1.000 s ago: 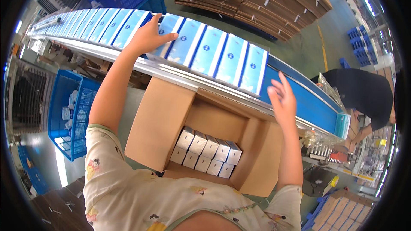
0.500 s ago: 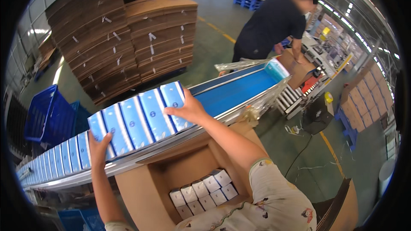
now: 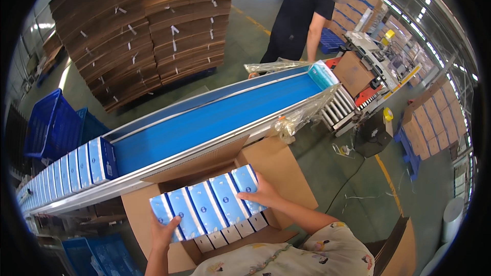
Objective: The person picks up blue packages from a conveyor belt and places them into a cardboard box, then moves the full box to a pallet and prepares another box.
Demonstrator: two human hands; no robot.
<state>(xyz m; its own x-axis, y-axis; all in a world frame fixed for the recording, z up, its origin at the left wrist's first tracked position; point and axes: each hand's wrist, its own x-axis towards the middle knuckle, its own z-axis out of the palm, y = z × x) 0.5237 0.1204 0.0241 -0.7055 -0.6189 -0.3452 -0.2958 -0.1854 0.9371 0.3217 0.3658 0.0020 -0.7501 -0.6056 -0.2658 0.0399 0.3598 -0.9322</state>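
Observation:
Between my two hands is a row of several blue-and-white packs (image 3: 205, 205), squeezed together end to end. My left hand (image 3: 162, 229) grips the row's left end, thumb on the near face. The right end is clasped by my right hand (image 3: 262, 194), its thumb pressed on the last pack. The row is over an open cardboard box (image 3: 280, 166) in front of me. Inside, white pack ends (image 3: 231, 234) show partly below the held row, which hides the others.
Behind the box runs a blue conveyor belt (image 3: 204, 117), with more packs (image 3: 76, 167) lined up at its left. A teal-and-white package (image 3: 323, 74) is at its far end. Cardboard stacks (image 3: 189, 36), blue crates (image 3: 51, 128), a roller table (image 3: 335, 113) and a co-worker (image 3: 299, 15) stand beyond.
Both hands have brought the row of packs from above the conveyor down and toward me, over the box. Bare blue belt now shows there. The co-worker has straightened up and shifted left in view.

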